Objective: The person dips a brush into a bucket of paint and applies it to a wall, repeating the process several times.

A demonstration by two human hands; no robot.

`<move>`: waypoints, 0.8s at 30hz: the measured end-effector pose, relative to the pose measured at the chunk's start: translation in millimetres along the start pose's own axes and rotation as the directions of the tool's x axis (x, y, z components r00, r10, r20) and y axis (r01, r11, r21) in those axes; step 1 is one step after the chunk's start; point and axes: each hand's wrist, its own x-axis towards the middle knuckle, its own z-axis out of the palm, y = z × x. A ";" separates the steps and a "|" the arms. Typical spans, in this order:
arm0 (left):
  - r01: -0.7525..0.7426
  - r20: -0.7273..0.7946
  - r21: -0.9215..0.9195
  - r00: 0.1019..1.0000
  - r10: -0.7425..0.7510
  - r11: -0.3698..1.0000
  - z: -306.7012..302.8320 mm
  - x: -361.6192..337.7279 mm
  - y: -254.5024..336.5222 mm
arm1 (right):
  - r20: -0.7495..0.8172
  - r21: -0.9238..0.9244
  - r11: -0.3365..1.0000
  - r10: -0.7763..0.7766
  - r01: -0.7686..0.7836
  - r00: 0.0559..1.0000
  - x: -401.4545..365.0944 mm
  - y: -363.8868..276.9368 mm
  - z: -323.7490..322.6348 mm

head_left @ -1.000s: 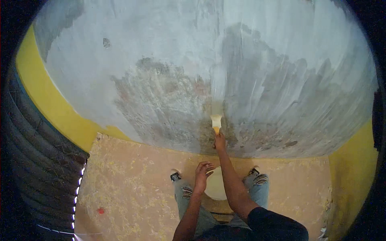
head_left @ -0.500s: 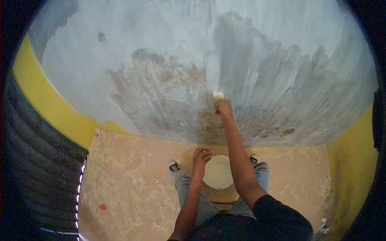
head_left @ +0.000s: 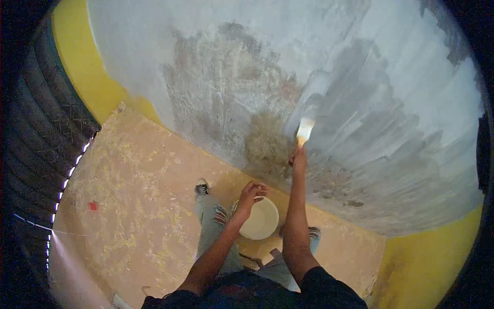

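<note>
My right hand (head_left: pixel 298 157) is closed round the handle of a paintbrush (head_left: pixel 304 130) with white-coated bristles pointing up the wall. The brush is over a damp grey, patchy wall (head_left: pixel 226 87), beside a fresh pale streak. Lower down, my left hand (head_left: pixel 251 195) is at the far left rim of a pale bucket (head_left: pixel 262 221), its fingers apart and stretched to the right above the opening. Off-white liquid shows inside the bucket, which stands between my legs.
The tan floor (head_left: pixel 139 190) is spotted with yellow and carries a small red scrap (head_left: pixel 93 206). Yellow wall bands (head_left: pixel 85 62) border the grey wall on both sides. Dark corrugated sheeting (head_left: pixel 38 134) runs along the left.
The view has turned, so the wall and floor now slant. My right hand's brush has tilted, showing more of its bristles and handle. My left hand stays by the bucket rim.
</note>
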 end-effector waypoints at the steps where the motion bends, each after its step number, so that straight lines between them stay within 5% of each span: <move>1: -0.006 0.005 -0.003 1.000 0.006 1.000 -2.0 0.6 -3.1 | -0.065 -0.031 0.998 0.057 -0.059 0.996 2.2 34.6 -13.5; 4: 0.027 0.026 0.027 0.999 -0.028 0.999 -10.5 2.7 -9.8 | -0.110 0.049 0.922 0.386 -0.383 0.916 -24.4 66.3 -27.4; 7: 0.055 0.008 0.045 0.998 -0.055 0.997 -12.4 4.5 -14.5 | -0.271 -0.107 0.901 0.380 -0.421 0.884 -26.3 114.9 -39.4; 10: 0.094 -0.029 0.026 0.995 -0.093 0.995 -11.0 6.7 -18.3 | -0.329 0.021 0.906 0.405 -0.422 0.853 -41.5 108.3 -26.8; 16: 0.077 0.025 0.024 0.997 -0.078 0.997 4.3 4.1 -23.2 | -0.170 -0.279 0.948 0.108 -0.153 0.980 -29.9 4.4 14.0; 18: 0.082 0.009 0.022 0.997 -0.082 0.996 15.7 -1.0 -15.6 | -0.117 -0.129 0.975 0.163 -0.178 0.980 11.1 -36.2 25.8; 20: 0.087 0.038 -0.006 0.996 -0.086 0.996 21.2 -7.7 -12.3 | -0.094 0.027 0.991 0.136 -0.134 0.986 -2.9 -147.0 63.9; 24: 0.046 0.140 0.017 0.989 -0.048 0.999 19.0 -10.9 -19.0 | 0.011 0.094 0.995 -0.039 0.038 0.999 -6.1 -270.9 111.5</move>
